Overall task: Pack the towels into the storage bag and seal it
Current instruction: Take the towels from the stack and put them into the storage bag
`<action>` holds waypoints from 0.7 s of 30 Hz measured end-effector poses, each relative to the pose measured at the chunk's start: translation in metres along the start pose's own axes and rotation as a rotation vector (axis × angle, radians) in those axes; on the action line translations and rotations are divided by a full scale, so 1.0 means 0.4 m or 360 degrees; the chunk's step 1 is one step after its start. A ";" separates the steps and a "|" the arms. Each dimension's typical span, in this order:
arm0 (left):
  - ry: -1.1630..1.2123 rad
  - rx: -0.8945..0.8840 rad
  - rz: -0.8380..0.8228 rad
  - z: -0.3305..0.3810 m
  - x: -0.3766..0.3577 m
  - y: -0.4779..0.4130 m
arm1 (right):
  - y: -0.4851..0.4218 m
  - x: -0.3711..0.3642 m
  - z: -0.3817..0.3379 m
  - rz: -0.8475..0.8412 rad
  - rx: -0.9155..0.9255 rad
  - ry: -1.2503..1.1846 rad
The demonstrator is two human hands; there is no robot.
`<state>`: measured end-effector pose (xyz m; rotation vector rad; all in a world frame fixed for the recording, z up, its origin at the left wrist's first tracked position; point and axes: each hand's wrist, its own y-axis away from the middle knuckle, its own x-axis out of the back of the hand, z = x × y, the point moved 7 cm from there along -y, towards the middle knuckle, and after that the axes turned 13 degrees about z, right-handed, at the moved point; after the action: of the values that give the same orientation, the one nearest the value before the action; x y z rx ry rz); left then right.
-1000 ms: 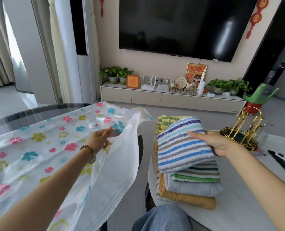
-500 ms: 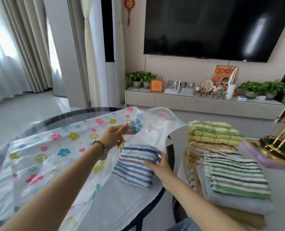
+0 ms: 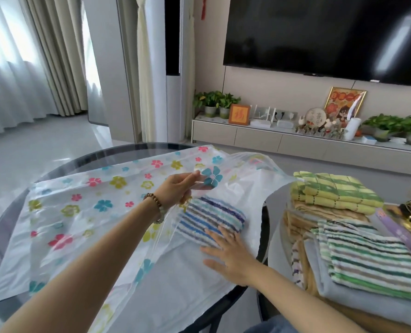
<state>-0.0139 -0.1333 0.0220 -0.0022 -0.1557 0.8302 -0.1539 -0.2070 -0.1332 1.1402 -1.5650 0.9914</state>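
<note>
Step in hand: loading a towel into the bag. Storage bag [image 3: 79,200] (clear plastic, flower print) lies flat across the glass table [image 3: 118,152], mouth on the person's R side. L hand [image 3: 175,191] pinches the bag's upper layer at the mouth betw. thumb and fingers and holds it raised, so the opening gapes. Blue-striped towel [image 3: 209,219], folded, sits on the lower layer at the mouth, its L edge under the lifted film. R hand [image 3: 228,253] is flat, fingers straight, tips pressing on the towel's near edge; it grips nothing. Judgement: insertion approx. half done, and the towel should go deeper, toward the closed end at L, to leave room. Other towels wait in a towel stack [image 3: 339,292] on the side table [image 3: 275,212] to the R, apart from the bag, w/ a green-striped towel [image 3: 367,260] on top. Next move calls for a flat push by R hand w/o opening the fold, while L hand holds the film clear. Seal not yet started; zip strip not discernible. Risk: film slips from the pinch and drags on the towel.
</note>
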 end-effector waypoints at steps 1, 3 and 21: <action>0.0048 0.0031 -0.0017 -0.002 0.000 -0.003 | -0.042 0.002 0.016 0.0018 -0.0040 0.0052; 0.0146 0.0080 -0.0042 -0.003 -0.001 -0.010 | -0.132 0.023 0.060 0.0079 -0.0182 0.0132; -0.0015 0.0003 0.0041 -0.062 -0.188 0.001 | 0.173 0.409 0.174 -0.0036 -0.0475 -0.1190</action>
<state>-0.0608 -0.1869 -0.0127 0.0015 -0.1639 0.8560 -0.2582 -0.2915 0.0022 1.3858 -2.1820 0.2826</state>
